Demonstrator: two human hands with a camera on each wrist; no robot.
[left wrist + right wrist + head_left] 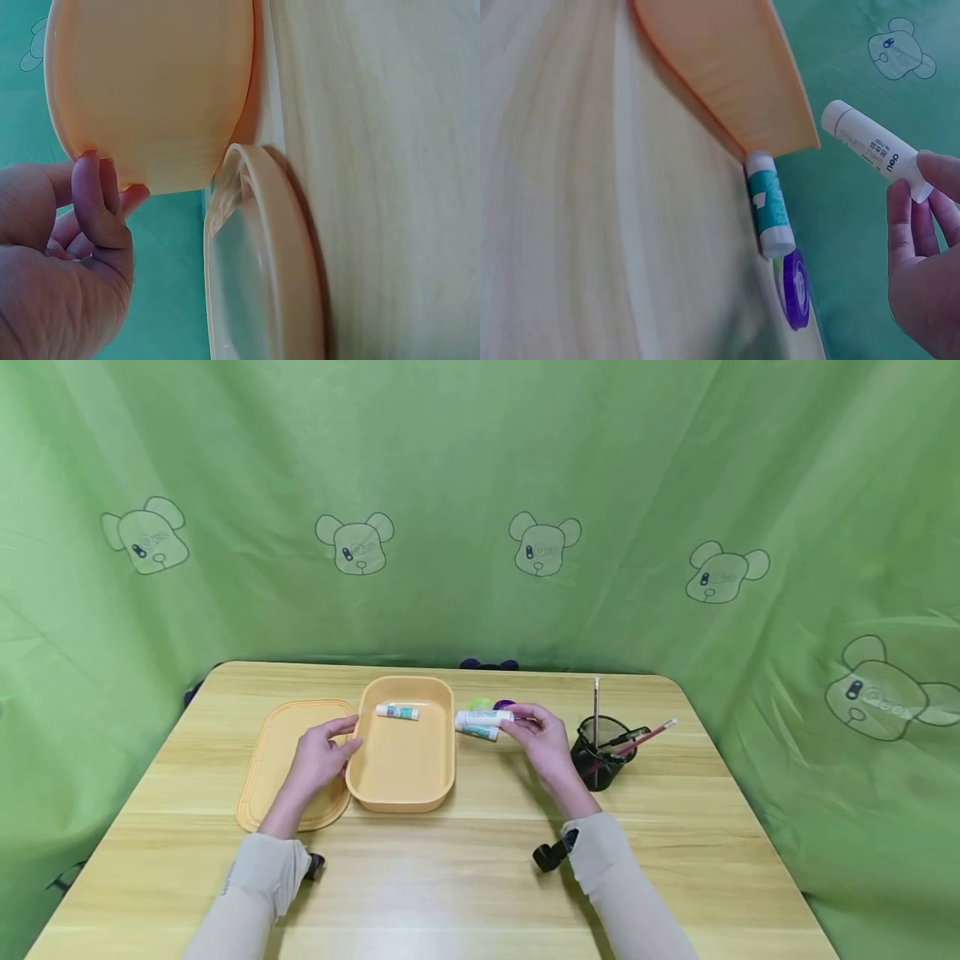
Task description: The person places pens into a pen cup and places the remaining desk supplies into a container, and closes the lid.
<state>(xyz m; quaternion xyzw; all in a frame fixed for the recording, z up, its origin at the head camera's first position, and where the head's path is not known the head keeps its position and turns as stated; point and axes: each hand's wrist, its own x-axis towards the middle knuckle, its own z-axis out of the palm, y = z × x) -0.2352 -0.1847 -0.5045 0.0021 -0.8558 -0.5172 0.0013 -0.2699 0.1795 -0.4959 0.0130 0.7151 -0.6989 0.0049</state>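
Note:
A pale orange plastic box stands without its cover on the table. My left hand grips the rim at its left side, thumb and fingers at the wall. One glue stick with a teal label lies inside, near the far end. Between thumb and fingertips, my right hand pinches a white glue stick by one end, held above the table to the right of the box. Below it, another teal-labelled glue stick lies on the table close to the box's right wall.
The matching orange lid lies left of the box, partly under my left forearm. A purple tape roll and a green roll sit behind the glue sticks. On the right stands a black mesh cup with pencils and a pen.

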